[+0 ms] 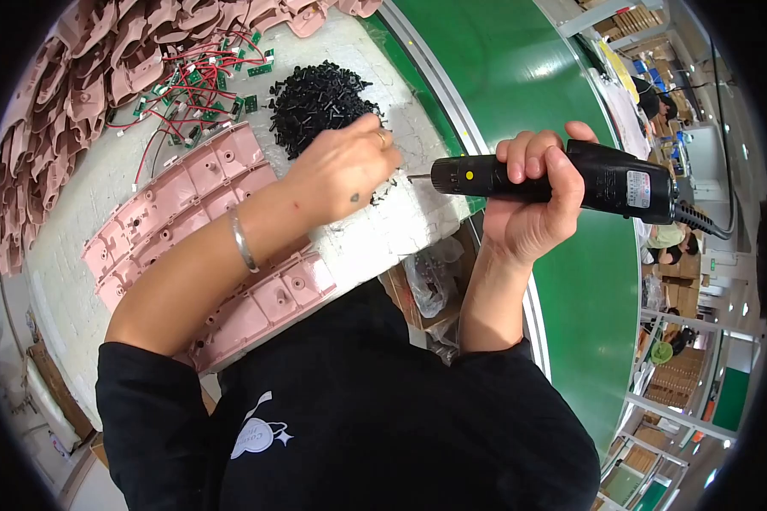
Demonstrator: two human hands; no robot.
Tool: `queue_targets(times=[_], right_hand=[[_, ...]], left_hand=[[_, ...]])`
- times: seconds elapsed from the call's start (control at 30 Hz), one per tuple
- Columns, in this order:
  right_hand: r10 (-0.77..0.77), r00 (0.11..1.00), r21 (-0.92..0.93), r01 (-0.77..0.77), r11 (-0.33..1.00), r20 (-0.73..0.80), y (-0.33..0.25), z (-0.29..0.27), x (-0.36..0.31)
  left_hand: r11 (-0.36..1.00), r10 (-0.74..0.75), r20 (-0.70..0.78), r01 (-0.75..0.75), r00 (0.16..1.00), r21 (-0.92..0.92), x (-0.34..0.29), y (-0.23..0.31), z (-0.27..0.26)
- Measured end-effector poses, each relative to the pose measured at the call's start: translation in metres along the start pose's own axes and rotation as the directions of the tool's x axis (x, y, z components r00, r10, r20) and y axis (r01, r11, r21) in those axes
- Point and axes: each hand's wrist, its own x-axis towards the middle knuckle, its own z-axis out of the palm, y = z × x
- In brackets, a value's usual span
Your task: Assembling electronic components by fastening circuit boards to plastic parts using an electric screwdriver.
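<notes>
My right hand [520, 223] is wrapped round a black electric screwdriver [609, 176], held level with its bit pointing left. Just left of the bit, my left hand [345, 170] is closed, fingertips together in a pinch; what it holds, if anything, is hidden. Beyond the left hand lies a heap of small black screws [320, 98] on the white work surface [383, 230]. Pink plastic shells [204, 175] with ribs and posts inside lie side by side under my left forearm, which partly covers them.
Small green circuit boards with red wires [200, 89] lie tangled beyond the shells. More pink shells [68, 111] are stacked along the far left. A green conveyor belt [520, 68] runs along the right. The screwdriver's cord [729, 170] hangs at right. Other people sit farther off.
</notes>
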Motion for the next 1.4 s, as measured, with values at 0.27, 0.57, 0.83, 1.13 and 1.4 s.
queue_targets(times=[0.27,0.57,0.83,1.13,1.4], right_hand=[[-0.005,0.999,0.057,0.007,0.998,-0.035,0.000,0.010,-0.005],[-0.050,0.999,0.178,0.053,0.983,-0.019,-0.014,0.016,-0.008],[-0.061,0.976,0.300,-0.005,0.954,0.210,-0.030,0.017,-0.007],[-0.120,0.918,0.299,0.001,0.954,0.378,-0.040,0.028,-0.008],[-0.161,0.851,0.249,0.037,0.968,0.499,-0.045,0.036,-0.013]], left_hand=[[0.943,-0.178,-0.136,0.129,0.975,-0.308,-0.015,0.002,-0.010],[0.877,-0.237,-0.184,0.128,0.954,-0.463,-0.018,0.016,-0.013],[0.986,-0.064,-0.423,-0.008,0.904,-0.167,-0.030,0.030,-0.029],[0.992,-0.084,-0.453,0.030,0.888,-0.125,-0.044,0.032,-0.038],[0.998,-0.033,-0.407,0.010,0.913,-0.058,-0.051,0.034,-0.043]])
